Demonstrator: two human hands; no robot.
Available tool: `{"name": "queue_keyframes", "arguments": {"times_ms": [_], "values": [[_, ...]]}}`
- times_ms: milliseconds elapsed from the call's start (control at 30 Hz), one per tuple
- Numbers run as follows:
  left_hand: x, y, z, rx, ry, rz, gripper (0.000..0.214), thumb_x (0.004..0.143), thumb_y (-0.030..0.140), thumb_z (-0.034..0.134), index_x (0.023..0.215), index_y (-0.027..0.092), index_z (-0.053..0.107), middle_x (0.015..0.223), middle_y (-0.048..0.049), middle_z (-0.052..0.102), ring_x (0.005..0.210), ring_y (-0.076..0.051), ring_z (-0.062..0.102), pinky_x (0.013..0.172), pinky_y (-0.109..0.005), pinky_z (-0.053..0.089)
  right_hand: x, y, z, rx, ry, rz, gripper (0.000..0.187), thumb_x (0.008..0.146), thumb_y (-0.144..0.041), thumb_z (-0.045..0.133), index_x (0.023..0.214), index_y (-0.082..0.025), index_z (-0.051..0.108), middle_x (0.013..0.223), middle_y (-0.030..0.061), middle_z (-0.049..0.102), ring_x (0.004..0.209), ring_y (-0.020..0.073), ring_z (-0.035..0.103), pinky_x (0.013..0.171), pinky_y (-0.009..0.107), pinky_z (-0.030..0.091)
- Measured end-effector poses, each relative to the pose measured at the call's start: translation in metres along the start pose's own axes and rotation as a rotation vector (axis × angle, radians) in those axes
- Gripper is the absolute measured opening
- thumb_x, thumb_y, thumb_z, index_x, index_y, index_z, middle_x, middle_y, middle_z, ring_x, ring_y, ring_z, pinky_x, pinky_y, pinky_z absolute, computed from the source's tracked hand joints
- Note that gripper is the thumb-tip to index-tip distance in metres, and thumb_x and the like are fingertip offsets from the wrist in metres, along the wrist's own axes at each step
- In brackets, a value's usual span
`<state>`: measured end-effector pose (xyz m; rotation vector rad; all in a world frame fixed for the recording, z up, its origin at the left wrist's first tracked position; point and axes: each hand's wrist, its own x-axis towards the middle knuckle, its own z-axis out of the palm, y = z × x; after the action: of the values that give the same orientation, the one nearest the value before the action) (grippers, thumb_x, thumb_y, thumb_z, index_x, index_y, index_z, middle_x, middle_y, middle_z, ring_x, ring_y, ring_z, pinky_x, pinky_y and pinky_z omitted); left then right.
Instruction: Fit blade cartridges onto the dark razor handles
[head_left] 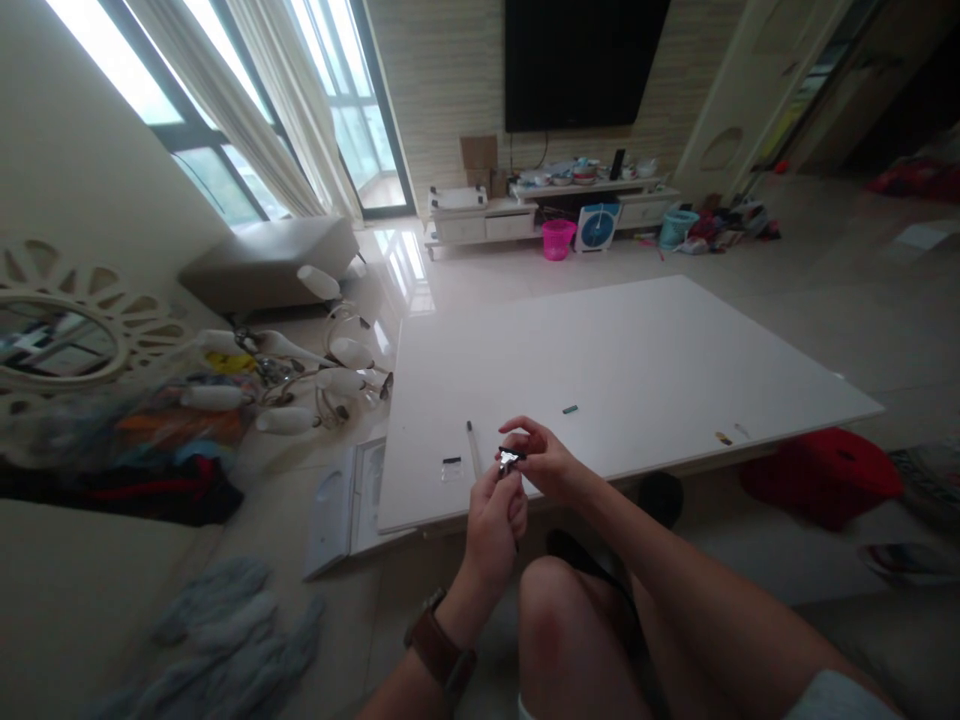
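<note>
My left hand (496, 515) is wrapped around the handle of what looks like a razor (508, 461), with a shiny silver head and a dark bar across its top. Fingers of my right hand (551, 462) are bent around that head from the right and touch the dark bar; their exact grip is partly hidden. To the left on the white table (622, 350) lies a thin, pale pen-like stick with a dark tip (471, 440). Beside it is a small clear case (452, 470) with a dark strip. A small dark green bar (570, 409) lies beyond my right hand.
Small bits (723, 438) lie near the table's right front edge. A red stool (832, 480) stands partly under that side. On the left are a white lamp with several arms (341, 380) and a white foam box (330, 515). My knee (551, 610) is close below my hands.
</note>
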<state>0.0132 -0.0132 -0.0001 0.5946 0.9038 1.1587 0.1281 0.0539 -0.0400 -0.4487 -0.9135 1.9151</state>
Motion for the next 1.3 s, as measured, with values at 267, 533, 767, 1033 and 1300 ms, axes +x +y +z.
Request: {"name": "queue_keyframes", "arguments": {"times_ms": [267, 533, 767, 1033, 1300], "values": [[0.001, -0.0005, 0.001, 0.003, 0.018, -0.034, 0.036, 0.072, 0.042, 0.073, 0.078, 0.021, 0.045, 0.048, 0.014, 0.026, 0.037, -0.002, 0.016, 0.035, -0.015, 0.012, 0.0001, -0.0022, -0.0011, -0.003, -0.052, 0.041, 0.054, 0.062, -0.025, 0.09, 0.11, -0.019, 0.067, 0.092, 0.0039, 0.073, 0.083, 0.0159, 0.067, 0.076, 0.027, 0.05], [-0.0007, -0.001, 0.0012, 0.03, 0.017, -0.042, 0.034, 0.072, 0.04, 0.072, 0.074, 0.021, 0.043, 0.049, 0.013, 0.027, 0.037, -0.002, 0.018, 0.035, -0.014, 0.014, 0.0006, -0.0066, -0.0029, 0.042, 0.009, -0.01, 0.044, 0.067, -0.028, 0.085, 0.106, -0.02, 0.068, 0.1, 0.0047, 0.074, 0.086, 0.0147, 0.066, 0.082, 0.028, 0.049], [0.0011, 0.0008, 0.0013, 0.024, 0.022, -0.04, 0.031, 0.072, 0.038, 0.07, 0.078, 0.021, 0.046, 0.05, 0.0132, 0.028, 0.038, -0.002, 0.017, 0.035, -0.014, 0.013, 0.0031, -0.0043, -0.0053, 0.013, 0.09, -0.048, 0.041, 0.063, -0.018, 0.085, 0.101, -0.021, 0.069, 0.087, 0.0015, 0.073, 0.08, 0.0142, 0.066, 0.076, 0.026, 0.05], [0.0033, -0.0029, -0.001, 0.027, 0.033, -0.049, 0.031, 0.071, 0.038, 0.07, 0.075, 0.021, 0.044, 0.048, 0.0133, 0.028, 0.037, -0.003, 0.017, 0.034, -0.014, 0.013, 0.0021, -0.001, -0.0003, -0.012, 0.001, 0.06, 0.045, 0.063, -0.024, 0.085, 0.105, -0.019, 0.07, 0.088, 0.0042, 0.074, 0.078, 0.0158, 0.067, 0.072, 0.027, 0.049], [0.0018, -0.0029, -0.0022, -0.001, 0.029, -0.059, 0.03, 0.075, 0.039, 0.067, 0.07, 0.02, 0.045, 0.047, 0.0118, 0.028, 0.036, -0.002, 0.017, 0.034, -0.015, 0.012, 0.0031, -0.0047, -0.0064, 0.007, 0.153, -0.046, 0.029, 0.071, -0.025, 0.08, 0.098, -0.021, 0.071, 0.096, 0.0032, 0.074, 0.078, 0.0119, 0.064, 0.071, 0.023, 0.048]]}}
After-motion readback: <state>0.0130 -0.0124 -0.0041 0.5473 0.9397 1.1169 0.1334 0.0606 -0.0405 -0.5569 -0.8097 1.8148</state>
